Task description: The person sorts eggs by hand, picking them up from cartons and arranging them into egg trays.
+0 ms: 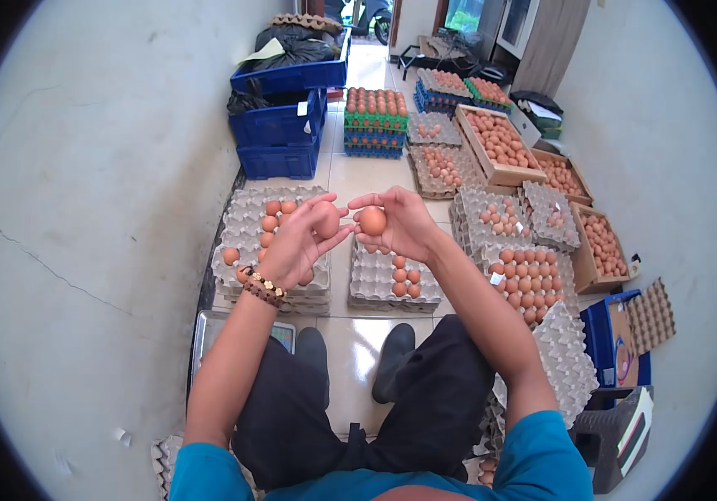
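In front of me, above the egg trays, my left hand [295, 246] is closed around a brown egg [325, 220]. Close beside it, my right hand [409, 224] grips another brown egg [372, 220] with its fingers curled about it. The fingertips of both hands nearly meet. Below the left hand lies a stack of grey cardboard egg trays [240, 209] with several brown eggs along one side. Beneath the right hand is a second grey tray stack [367, 280], carrying a cluster of eggs [400, 275].
Blue crates [275, 159] line the left wall. Ahead stand green and blue plastic trays [375, 123] full of eggs. Wooden boxes of eggs [504, 142] and more cardboard trays [525, 280] fill the right side. A scale [210, 327] sits by my left leg.
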Available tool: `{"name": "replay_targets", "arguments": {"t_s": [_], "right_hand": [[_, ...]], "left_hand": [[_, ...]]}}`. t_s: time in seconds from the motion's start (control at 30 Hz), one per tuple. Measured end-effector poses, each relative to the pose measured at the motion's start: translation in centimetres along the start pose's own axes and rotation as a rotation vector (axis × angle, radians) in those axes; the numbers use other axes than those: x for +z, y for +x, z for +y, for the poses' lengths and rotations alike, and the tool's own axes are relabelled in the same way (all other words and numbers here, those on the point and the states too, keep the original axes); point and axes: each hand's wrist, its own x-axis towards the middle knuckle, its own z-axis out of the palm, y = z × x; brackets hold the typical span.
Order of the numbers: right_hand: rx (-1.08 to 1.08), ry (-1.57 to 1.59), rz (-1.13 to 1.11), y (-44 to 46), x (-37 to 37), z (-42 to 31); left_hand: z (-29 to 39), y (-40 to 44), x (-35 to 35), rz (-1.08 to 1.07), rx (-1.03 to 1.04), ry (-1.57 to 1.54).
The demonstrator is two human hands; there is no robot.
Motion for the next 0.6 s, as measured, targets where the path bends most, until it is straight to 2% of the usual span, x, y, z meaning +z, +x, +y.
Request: {"name": "replay_targets", "arguments": {"t_s": [0.03, 0.13, 0.23, 0.33, 0.43, 0.6], "right_hand": [[-0.046, 0.041, -0.057, 0.0, -0.6, 0.3], [-0.245, -0.239, -0.099, -0.8, -0.3, 1.6], [-0.339, -0.627, 0.079, -2.9, 1.5, 2.2], [-0.622, -0.756, 0.14, -2.0, 0.7, 4.1], [-0.564, -0.852, 0.164, -2.1, 1.0, 3.6], [-0.594, -0.809, 0.172, -1.7, 0.9, 3.8]], "left_hand": [[0.1, 0.0, -0.1, -0.017, -0.01, -0.039], [0.2, -0.6, 0.0, -0.102, -0.027, -0.233], [-0.5, -0.9, -0.5, -0.069, -0.052, -0.214], [-0.8, -1.1, -0.8, -0.051, -0.027, -0.15], [-0.7, -1.3, -0.6, -0.053, -0.031, -0.176], [-0.4, -1.3, -1.3, -0.135, -0.061, -0.217]]}}
